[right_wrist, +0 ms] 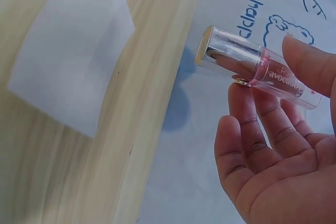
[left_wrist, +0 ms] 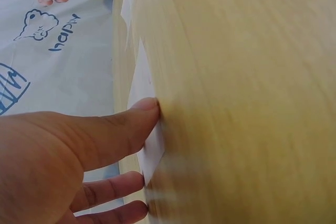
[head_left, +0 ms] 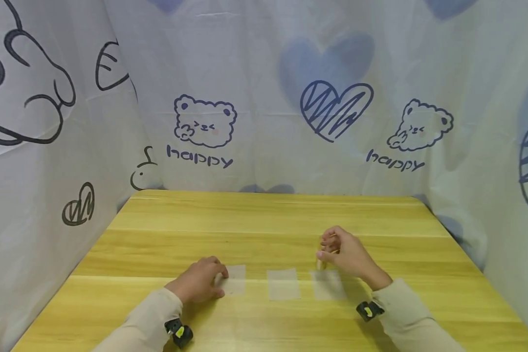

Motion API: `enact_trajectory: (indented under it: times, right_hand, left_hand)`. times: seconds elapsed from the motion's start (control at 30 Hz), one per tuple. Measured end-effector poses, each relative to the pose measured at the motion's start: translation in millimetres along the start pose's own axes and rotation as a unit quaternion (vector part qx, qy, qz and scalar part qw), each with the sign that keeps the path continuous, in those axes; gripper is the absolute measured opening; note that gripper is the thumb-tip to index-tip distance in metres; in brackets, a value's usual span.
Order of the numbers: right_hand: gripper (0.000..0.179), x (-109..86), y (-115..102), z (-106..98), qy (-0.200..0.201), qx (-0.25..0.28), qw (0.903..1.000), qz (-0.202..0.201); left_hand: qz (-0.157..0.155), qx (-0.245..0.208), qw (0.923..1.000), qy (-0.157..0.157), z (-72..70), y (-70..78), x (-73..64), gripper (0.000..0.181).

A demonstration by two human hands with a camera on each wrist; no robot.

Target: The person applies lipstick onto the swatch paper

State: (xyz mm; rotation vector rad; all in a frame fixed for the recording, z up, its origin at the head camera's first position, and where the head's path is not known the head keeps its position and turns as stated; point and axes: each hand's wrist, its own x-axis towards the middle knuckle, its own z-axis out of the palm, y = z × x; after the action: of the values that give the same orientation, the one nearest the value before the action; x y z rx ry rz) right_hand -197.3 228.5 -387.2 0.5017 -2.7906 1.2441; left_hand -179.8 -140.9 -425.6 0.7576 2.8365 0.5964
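Observation:
My right hand [head_left: 346, 255] pinches a small lipstick [right_wrist: 260, 65] in a clear, shiny case with a pink band and a gold end, between thumb and fingertips. It holds the case up above the table, by the far edge of the right white paper square [head_left: 329, 287]. My left hand [head_left: 201, 281] rests at the left paper square [head_left: 236, 281], thumb and fingers spread apart around its near side. In the left wrist view, the thumb overlaps that paper and the fingertips are right at its edge. A middle paper square [head_left: 283, 285] lies between the hands.
The three squares lie in a row on a yellow wood-grain table [head_left: 229, 215]. A white curtain [head_left: 264, 73] with printed bears and hearts hangs behind the table and along both sides. Small black cameras [head_left: 369, 310] are strapped to both wrists.

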Motion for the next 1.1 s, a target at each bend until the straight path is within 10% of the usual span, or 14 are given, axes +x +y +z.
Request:
enact_trajectory:
  times: [0.53, 1.1]
  right_hand:
    - [0.034, 9.2, -10, 18, -0.021, 0.024, 0.9986, -0.042]
    - [0.032, 15.2, -25, 38, -0.048, 0.052, 0.9964, -0.048]
  left_hand:
    - [0.023, 0.000, 0.9997, 0.010, -7.2, 6.1, 2.9, 0.033]
    - [0.120, -0.016, 0.9905, 0.065, -19.6, 41.0, 29.1, 0.043]
